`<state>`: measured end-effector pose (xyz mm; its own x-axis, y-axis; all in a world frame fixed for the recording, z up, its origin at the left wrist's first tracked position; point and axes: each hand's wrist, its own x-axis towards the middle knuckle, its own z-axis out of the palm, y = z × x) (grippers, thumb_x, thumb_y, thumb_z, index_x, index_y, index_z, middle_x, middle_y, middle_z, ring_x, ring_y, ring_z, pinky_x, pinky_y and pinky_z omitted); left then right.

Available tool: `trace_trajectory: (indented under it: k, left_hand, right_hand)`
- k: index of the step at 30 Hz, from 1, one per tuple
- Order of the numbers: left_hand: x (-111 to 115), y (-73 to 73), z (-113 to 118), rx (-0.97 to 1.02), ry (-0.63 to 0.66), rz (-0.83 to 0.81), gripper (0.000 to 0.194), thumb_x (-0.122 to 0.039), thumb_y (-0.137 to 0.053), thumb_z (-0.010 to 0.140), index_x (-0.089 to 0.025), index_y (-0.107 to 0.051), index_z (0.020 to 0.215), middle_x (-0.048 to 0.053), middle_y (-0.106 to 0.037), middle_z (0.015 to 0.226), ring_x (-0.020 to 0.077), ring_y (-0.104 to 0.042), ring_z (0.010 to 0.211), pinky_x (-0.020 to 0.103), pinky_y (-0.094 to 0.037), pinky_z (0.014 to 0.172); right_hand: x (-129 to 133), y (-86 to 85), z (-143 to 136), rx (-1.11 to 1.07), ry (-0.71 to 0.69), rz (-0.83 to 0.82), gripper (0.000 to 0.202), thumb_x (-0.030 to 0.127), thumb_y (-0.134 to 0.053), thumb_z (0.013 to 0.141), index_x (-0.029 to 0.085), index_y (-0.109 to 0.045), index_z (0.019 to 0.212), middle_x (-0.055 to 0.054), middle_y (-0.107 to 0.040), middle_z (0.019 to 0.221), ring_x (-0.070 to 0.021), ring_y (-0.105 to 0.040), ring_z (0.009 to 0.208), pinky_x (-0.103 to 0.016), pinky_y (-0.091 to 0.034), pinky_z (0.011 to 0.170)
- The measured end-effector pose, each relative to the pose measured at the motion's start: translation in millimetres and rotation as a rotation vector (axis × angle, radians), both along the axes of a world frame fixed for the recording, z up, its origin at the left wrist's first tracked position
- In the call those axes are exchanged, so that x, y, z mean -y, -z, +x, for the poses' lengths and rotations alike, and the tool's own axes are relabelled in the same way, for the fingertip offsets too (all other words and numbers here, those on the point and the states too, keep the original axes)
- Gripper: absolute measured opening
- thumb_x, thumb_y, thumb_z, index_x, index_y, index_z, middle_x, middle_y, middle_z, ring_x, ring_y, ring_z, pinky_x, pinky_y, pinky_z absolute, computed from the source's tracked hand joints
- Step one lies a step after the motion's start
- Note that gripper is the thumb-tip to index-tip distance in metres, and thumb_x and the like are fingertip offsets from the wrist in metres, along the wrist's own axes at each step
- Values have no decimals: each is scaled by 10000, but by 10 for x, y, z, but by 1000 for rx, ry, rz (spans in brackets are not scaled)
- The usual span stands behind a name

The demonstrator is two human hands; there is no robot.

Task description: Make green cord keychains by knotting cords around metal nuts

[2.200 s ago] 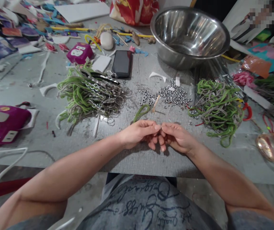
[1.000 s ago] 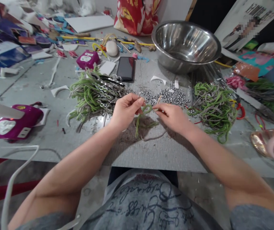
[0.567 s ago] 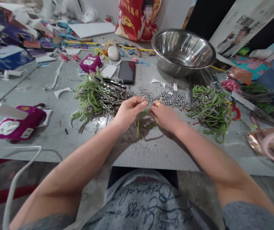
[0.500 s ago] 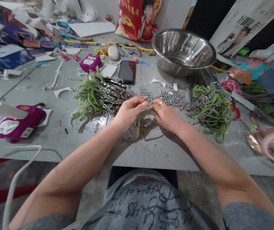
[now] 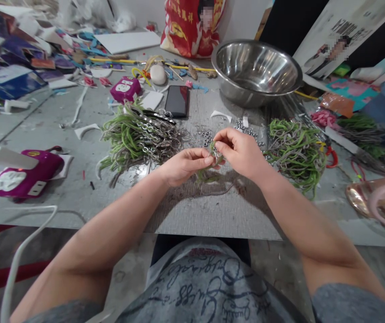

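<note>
Between my two hands is a green and grey cord (image 5: pixel 209 174), its loose length hanging down to the table. My left hand (image 5: pixel 190 165) pinches it between thumb and fingers. From above right, my right hand (image 5: pixel 241 151) is closed on the same cord, close to the left fingertips. Something small and shiny shows at the pinch, too small to make out. Behind my right hand lie scattered silver beads (image 5: pixel 246 128), partly hidden by it. Left of my hands is a bundle of cords with silver beads (image 5: pixel 145 130); to the right lies a pile of green and grey cords (image 5: pixel 296 154).
A steel bowl (image 5: pixel 256 74) stands at the back, near a dark phone (image 5: pixel 177 101). Purple power sockets (image 5: pixel 27 175) sit at the left, with a white cable (image 5: pixel 27 242) by the table edge. Red-handled scissors (image 5: pixel 331 157) lie right of the cord pile. Scraps cover the far left.
My right hand has risen and turned over the cord. My left hand has dropped slightly, and the cord is now bunched up between the fingertips.
</note>
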<state>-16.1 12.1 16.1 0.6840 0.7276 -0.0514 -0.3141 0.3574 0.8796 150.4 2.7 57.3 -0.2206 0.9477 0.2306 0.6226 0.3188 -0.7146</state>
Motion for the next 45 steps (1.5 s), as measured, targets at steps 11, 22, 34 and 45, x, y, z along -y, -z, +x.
trace_trajectory:
  k: [11,22,34,45]
  left_hand:
    - [60,37,65,4,92,-52,248,-324,-751,666,-140,-586,642,-5,-650,609,166,-667,789,298,-484,781]
    - [65,64,56,52,158,-126,263,-296,-737,689,-129,-534,683,54,-716,827,129,-676,646,236,-472,658]
    - [86,52,68,-31,184,-85,309,-354,-736,676,-131,-522,696,26,-693,772,61,-554,448,219,-419,485]
    - [73,26,38,-124,155,11,310,-371,-689,714,-135,-496,651,-30,-562,597,0,-294,389,175,-172,370]
  right_hand:
    - [-121,-60,91,-831,-13,-407,152,301,-677,735,212,-556,757,80,-475,538,-70,-501,513,-233,-426,556]
    - [-151,81,238,-936,52,-393,165,363,-662,723,235,-582,789,54,-538,607,-135,-613,711,-291,-467,638]
    - [-148,157,315,-986,180,-371,226,446,-638,711,241,-557,764,45,-584,624,-199,-629,931,-363,-463,739]
    - [-144,214,578,-361,255,-32,209,374,-664,725,217,-606,851,19,-630,635,-155,-623,670,-336,-457,706]
